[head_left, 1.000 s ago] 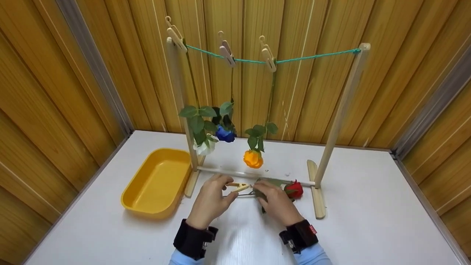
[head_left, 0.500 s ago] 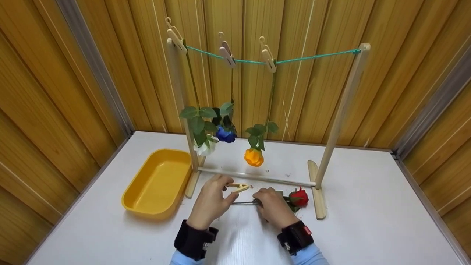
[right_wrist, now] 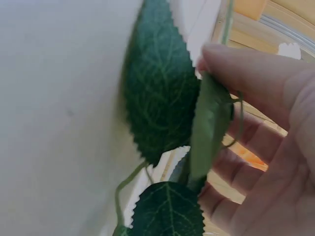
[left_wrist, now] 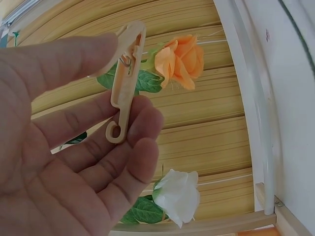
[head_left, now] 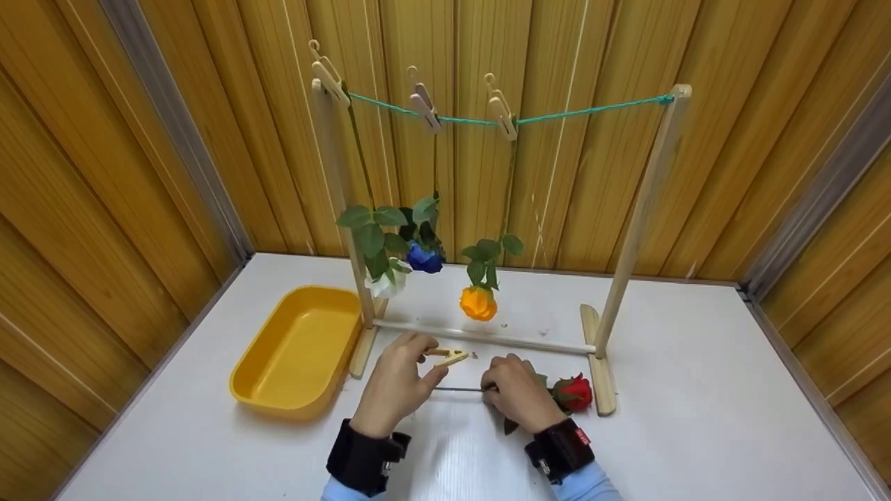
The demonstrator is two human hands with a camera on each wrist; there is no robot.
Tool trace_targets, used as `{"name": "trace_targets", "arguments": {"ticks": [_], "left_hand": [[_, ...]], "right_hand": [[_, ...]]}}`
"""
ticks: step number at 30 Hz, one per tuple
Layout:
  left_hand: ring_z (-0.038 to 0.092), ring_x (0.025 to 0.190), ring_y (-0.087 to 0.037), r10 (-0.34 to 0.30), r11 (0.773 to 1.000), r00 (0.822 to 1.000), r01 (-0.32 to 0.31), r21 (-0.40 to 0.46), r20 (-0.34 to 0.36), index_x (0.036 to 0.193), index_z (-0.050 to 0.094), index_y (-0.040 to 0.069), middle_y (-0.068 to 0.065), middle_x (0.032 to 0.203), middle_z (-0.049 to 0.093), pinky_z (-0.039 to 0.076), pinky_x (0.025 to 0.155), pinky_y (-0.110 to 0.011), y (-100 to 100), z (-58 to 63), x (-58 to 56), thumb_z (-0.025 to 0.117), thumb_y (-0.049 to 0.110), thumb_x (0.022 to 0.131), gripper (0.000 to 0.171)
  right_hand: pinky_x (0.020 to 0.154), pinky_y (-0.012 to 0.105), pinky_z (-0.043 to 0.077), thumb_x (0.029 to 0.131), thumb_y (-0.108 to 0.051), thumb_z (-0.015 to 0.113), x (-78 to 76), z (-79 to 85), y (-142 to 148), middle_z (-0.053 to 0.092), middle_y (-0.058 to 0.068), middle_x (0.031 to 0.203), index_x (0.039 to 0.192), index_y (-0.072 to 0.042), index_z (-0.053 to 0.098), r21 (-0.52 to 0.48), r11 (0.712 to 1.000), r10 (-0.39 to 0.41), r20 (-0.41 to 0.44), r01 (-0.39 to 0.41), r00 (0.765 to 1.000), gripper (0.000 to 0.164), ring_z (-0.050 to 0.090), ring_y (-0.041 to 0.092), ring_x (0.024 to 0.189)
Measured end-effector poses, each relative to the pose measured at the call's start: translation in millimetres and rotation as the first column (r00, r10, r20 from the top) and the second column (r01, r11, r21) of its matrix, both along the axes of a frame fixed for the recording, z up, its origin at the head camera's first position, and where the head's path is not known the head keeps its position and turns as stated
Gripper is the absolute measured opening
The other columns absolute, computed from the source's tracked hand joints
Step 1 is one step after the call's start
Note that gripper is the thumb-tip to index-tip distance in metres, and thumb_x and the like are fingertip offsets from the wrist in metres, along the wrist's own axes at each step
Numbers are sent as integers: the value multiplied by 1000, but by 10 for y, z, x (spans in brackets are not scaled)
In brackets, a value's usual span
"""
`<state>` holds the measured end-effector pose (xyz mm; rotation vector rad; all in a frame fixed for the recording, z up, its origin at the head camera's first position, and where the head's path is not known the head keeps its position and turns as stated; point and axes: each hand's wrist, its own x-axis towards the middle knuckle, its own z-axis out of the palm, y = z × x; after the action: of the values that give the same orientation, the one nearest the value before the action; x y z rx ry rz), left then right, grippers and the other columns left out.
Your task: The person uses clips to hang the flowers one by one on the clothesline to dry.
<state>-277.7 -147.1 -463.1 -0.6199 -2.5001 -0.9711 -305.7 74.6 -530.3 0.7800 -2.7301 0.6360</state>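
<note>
My left hand (head_left: pixel 398 383) pinches a beige clothespin (head_left: pixel 449 358) between thumb and fingers. In the left wrist view the clothespin's spring and hooked end (left_wrist: pixel 114 132) show. To its right, my right hand (head_left: pixel 521 395) grips the stem (head_left: pixel 458 390) of a red rose (head_left: pixel 575 394) just above the white table. The bloom points right, and the bare stem runs left towards my left hand. Green leaves (right_wrist: pixel 162 83) hang by my right thumb and fingers in the right wrist view; the grip on the stem is partly hidden there.
Behind my hands stands a wooden frame (head_left: pixel 637 219) with a green cord (head_left: pixel 592 110). Clothespins hold a white rose (head_left: pixel 387 280), a blue rose (head_left: pixel 424 257) and an orange rose (head_left: pixel 479 303) upside down from it. A yellow tub (head_left: pixel 240 379) stands at left.
My right hand has drawn the red rose towards me and slightly right, away from the frame's bottom bar. My left hand stays nearly in place with the clothespin.
</note>
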Motion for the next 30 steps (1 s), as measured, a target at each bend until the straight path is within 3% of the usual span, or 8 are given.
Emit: {"name": "trace_targets", "arguments": {"ticks": [9, 14, 24, 30], "left_hand": [[64, 85, -22, 35, 999, 999, -35, 10, -28, 106, 73, 1, -10, 99, 69, 56, 75, -34, 7, 18, 6, 86, 9, 84, 27], [65, 86, -22, 49, 998, 998, -48, 32, -40, 107, 74, 4, -7, 98, 68, 57, 76, -34, 20, 25, 9, 86, 9, 84, 26], [64, 86, -21, 101, 994, 992, -97, 50, -75, 108, 74, 6, -6, 97, 67, 56, 75, -34, 48, 29, 19, 87, 12, 84, 28], [64, 87, -21, 88, 995, 992, -83, 61, -87, 109, 72, 5, -5, 96, 65, 57, 75, -34, 136, 57, 42, 86, 12, 85, 28]], "right_hand": [[82, 39, 55, 86, 0, 78, -11, 128, 65, 69, 0, 87, 88, -7, 78, -206, 979, -24, -110, 0, 994, 7, 64, 20, 88], [77, 36, 56, 89, 2, 76, -7, 188, 116, 72, 2, 93, 98, -7, 78, -313, 950, -50, -127, 7, 991, 13, 63, 18, 88], [70, 33, 53, 86, 4, 79, -27, 311, 190, 70, 0, 87, 96, -6, 77, -482, 876, -123, -209, 7, 970, 14, 62, 15, 81], [63, 22, 50, 89, -2, 79, -16, 388, 275, 69, -6, 84, 94, -10, 77, -617, 787, -120, -125, 18, 985, 10, 59, 7, 74]]}}
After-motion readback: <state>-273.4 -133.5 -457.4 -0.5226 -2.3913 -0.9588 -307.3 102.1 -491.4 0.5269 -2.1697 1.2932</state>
